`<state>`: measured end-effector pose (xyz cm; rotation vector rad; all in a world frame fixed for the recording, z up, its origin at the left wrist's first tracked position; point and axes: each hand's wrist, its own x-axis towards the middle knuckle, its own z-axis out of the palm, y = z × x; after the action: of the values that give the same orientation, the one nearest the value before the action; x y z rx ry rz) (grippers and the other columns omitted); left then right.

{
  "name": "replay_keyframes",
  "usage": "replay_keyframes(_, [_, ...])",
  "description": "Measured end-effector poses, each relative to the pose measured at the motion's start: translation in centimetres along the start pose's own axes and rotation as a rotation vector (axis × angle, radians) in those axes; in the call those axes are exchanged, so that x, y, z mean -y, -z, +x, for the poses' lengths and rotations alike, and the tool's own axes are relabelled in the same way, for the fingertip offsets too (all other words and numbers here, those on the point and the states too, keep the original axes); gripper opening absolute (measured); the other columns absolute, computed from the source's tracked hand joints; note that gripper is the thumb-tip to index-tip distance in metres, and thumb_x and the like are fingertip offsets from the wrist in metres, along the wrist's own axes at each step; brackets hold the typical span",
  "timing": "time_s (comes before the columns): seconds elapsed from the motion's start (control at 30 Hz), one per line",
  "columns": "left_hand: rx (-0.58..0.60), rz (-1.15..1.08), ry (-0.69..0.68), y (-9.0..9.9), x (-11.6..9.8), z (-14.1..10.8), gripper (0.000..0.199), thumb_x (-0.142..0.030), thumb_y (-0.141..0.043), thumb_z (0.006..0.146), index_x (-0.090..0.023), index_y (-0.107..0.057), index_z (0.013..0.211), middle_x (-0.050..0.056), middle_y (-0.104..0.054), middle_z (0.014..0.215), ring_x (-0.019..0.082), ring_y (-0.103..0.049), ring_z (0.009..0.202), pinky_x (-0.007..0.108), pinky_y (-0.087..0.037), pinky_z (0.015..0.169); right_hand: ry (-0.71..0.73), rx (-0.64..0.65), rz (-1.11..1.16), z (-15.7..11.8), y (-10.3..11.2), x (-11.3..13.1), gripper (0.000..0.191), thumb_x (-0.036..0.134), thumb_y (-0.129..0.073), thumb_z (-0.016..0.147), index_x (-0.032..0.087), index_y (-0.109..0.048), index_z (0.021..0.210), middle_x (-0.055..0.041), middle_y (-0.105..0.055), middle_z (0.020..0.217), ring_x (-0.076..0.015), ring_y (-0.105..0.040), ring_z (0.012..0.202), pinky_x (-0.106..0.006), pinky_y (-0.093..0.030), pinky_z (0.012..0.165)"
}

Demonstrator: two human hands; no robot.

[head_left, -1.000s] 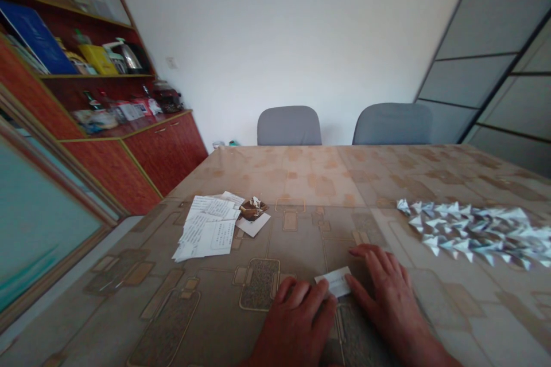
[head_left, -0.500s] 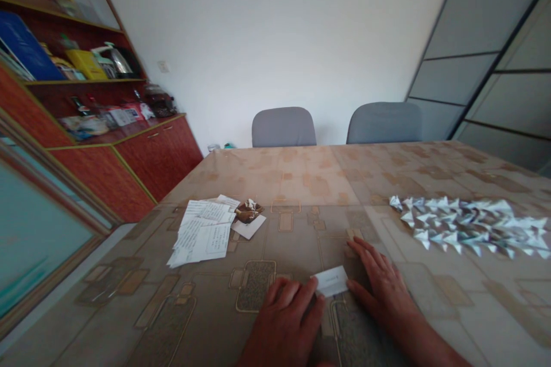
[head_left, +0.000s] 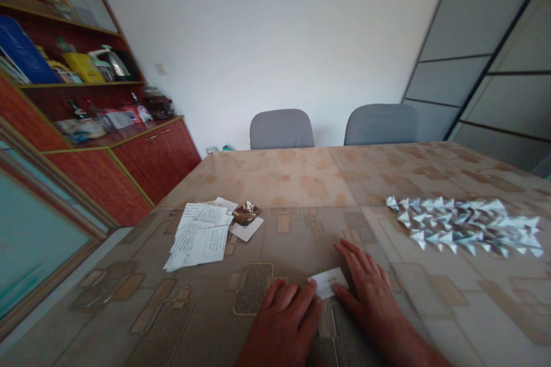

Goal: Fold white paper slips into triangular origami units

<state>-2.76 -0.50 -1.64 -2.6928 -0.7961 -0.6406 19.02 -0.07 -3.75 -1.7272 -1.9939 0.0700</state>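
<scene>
- While the left hand (head_left: 286, 321) and the right hand (head_left: 370, 289) rest at the near side of the table (head_left: 297, 175), the white paper slip (head_left: 326, 281) lies on the tabletop between them.
- Slip, left end: touches the index fingertip of the left hand. The left thumb sits just below this corner. I cannot tell from where I stand whether the two pinch the paper or only press it.
- Slip, right end: the right thumb rests at the lower right corner. The right fingers extend past the upper right corner, beside the paper.
- Left hand, state: palm down, fingers bent and slightly apart.
- Right hand, state: palm down, fingers outstretched and close together, thumb spread away from them.
- Slip, surface: a short line of faint print faces up.
- Left of the hands, farther up the table: a fanned stack of printed sheets (head_left: 201, 236). At its right side lie a brown patterned piece (head_left: 245, 215) and a white card (head_left: 248, 230).
- Right of the hands, well apart: folded paper pieces (head_left: 467, 223) in rows, points outward.
- Far edge of the table: two grey chairs (head_left: 282, 129), backs against the wall side.
</scene>
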Motion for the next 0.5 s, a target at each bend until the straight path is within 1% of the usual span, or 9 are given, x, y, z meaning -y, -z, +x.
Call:
replay_keyframes(0.1, [0.034, -0.070, -0.002, 0.3, 0.2, 0.2, 0.058, -0.066, -0.040, 0.088, -0.016, -0.061, 0.109, 0.009, -0.064, 0.115, 0.024, -0.054, 0.092, 0.041, -0.038, 0.087, 0.008, 0.013, 0.039, 0.3, 0.8, -1.3, 0.053, 0.018, -0.053, 0.079, 0.022, -0.050, 0.131, -0.0127, -0.057, 0.133, -0.0300, -0.053, 0.122, -0.051, -0.046, 0.094])
replay_keyframes(0.17, [0.069, -0.128, 0.032, 0.5, 0.2, 0.6, 0.050, -0.061, -0.047, 0.088, -0.017, -0.061, 0.108, 0.007, -0.065, 0.113, 0.023, -0.054, 0.093, 0.042, -0.037, 0.090, 0.062, 0.002, 0.086, 0.6, 1.7, -1.6, 0.051, 0.015, -0.055, 0.078, 0.020, -0.053, 0.129, -0.0128, -0.059, 0.130, -0.0287, -0.056, 0.118, -0.048, -0.048, 0.093])
replay_keyframes(0.2, [0.089, -0.159, 0.060, 0.5, 0.2, 0.8, 0.044, -0.057, -0.052, 0.087, -0.018, -0.061, 0.106, 0.005, -0.065, 0.110, 0.023, -0.054, 0.093, 0.042, -0.037, 0.092, 0.116, 0.011, 0.114, 0.8, 2.2, -1.5, 0.048, 0.014, -0.056, 0.079, 0.021, -0.055, 0.127, -0.0120, -0.061, 0.127, -0.0273, -0.056, 0.117, -0.045, -0.048, 0.094])
replay_keyframes(0.3, [0.162, -0.226, 0.153, 0.8, 0.3, 2.1, 0.025, -0.043, -0.063, 0.085, -0.020, -0.062, 0.097, 0.002, -0.065, 0.094, 0.021, -0.054, 0.091, 0.042, -0.036, 0.095, 0.310, 0.055, 0.160, 1.2, 3.6, -0.4, 0.030, 0.011, -0.059, 0.082, 0.025, -0.067, 0.107, -0.0064, -0.071, 0.108, -0.0244, -0.062, 0.105, -0.042, -0.047, 0.091])
replay_keyframes(0.33, [0.193, -0.236, 0.169, 0.9, 0.4, 2.6, 0.021, -0.039, -0.065, 0.084, -0.020, -0.062, 0.094, 0.001, -0.065, 0.091, 0.020, -0.054, 0.090, 0.041, -0.036, 0.095, 0.356, 0.097, 0.171, 1.3, 3.9, 0.1, 0.025, 0.012, -0.061, 0.083, 0.026, -0.068, 0.101, -0.0040, -0.072, 0.103, -0.0230, -0.063, 0.101, -0.041, -0.046, 0.091])
replay_keyframes(0.4, [0.223, -0.238, 0.179, 0.9, 0.6, 3.3, 0.016, -0.035, -0.066, 0.084, -0.020, -0.061, 0.088, 0.000, -0.063, 0.086, 0.019, -0.055, 0.087, 0.040, -0.039, 0.092, 0.411, 0.134, 0.187, 1.5, 4.4, 0.7, 0.019, 0.014, -0.064, 0.083, 0.027, -0.069, 0.095, -0.0011, -0.072, 0.098, -0.0210, -0.063, 0.096, -0.039, -0.046, 0.089])
replay_keyframes(0.5, [0.207, -0.184, 0.134, 0.5, 0.9, 3.8, 0.014, -0.032, -0.065, 0.086, -0.019, -0.060, 0.083, 0.000, -0.063, 0.082, 0.018, -0.057, 0.081, 0.036, -0.042, 0.086, 0.419, 0.165, 0.187, 1.6, 4.7, 1.0, 0.016, 0.016, -0.067, 0.082, 0.027, -0.068, 0.094, 0.0000, -0.071, 0.098, -0.0202, -0.063, 0.095, -0.038, -0.043, 0.089])
